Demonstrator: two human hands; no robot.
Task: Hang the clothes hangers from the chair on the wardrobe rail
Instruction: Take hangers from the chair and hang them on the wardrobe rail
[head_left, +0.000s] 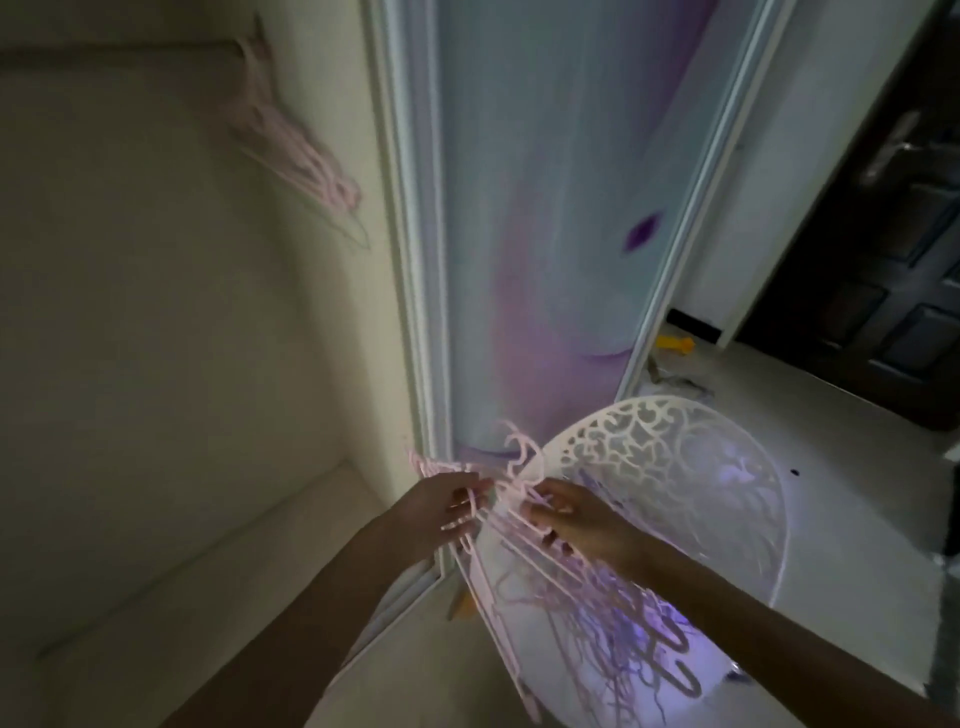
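- Already some pink hangers on the rail (291, 150) hang up inside the wardrobe (156, 312), so part of the job looks done.
- Lots more are left: a big bunch of pink hangers (519, 551) sits over the white chair (675, 467), down low beside the wardrobe.
- Both hands are at the hook end of that bunch. The left hand (447, 506) curls its fingers round some hooks. The right hand (576, 514) pinches other hangers close by.
- I think the hooks are tangled, so pulling some free may be slow.
- The sliding door (561, 208) stands right behind the chair, and its frame is close to the hands.
- Something yellow (675, 344) lies on the floor (831, 467) farther back.
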